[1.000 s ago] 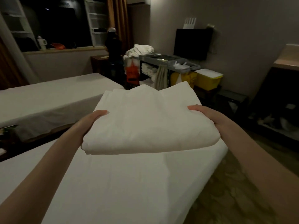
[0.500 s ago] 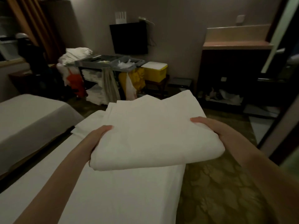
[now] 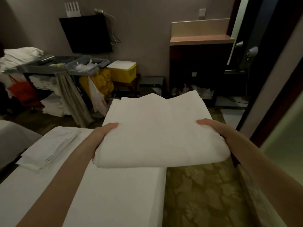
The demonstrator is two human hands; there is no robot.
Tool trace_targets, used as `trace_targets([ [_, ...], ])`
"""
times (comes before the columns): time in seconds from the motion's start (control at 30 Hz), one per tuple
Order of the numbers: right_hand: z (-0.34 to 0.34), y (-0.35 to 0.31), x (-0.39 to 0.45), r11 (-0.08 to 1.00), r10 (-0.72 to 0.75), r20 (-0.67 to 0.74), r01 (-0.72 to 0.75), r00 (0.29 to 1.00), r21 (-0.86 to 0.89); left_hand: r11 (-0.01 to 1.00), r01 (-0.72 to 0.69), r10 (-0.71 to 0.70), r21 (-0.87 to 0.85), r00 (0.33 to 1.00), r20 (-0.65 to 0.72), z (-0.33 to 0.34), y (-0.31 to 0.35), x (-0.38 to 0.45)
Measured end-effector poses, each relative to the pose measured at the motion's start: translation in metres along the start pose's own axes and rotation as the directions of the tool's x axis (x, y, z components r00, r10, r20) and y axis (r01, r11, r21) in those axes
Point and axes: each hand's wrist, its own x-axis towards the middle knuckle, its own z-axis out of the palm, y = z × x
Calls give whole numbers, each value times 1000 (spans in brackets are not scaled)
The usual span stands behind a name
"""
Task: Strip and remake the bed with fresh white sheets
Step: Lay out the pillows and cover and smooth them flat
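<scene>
White folded sheet (image 3: 160, 130) held mid-frame
left hand (image 3: 101, 136) and right hand (image 3: 218, 130) each grasp one side; bed (image 3: 114, 194) lower left

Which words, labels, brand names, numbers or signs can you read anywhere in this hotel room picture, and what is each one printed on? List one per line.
None can be read.
Yellow bag on the housekeeping cart: faint print, too blurred to read.
Folded white sheet, held by the left hand and right hand: no print seen.
Wall television: screen dark, no brand legible.
Yellow bin: no label seen.
</scene>
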Motion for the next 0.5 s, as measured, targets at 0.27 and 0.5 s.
trace_targets([
  [0.27,-73,-65,109,995,23,-11,-24,1000,-94,999,-38,38,12,999,-19,88,25,102],
  [0.5,-99,-112,216,995,0,67,7,998,-103,999,-44,40,-33,994,-104,126,55,178],
])
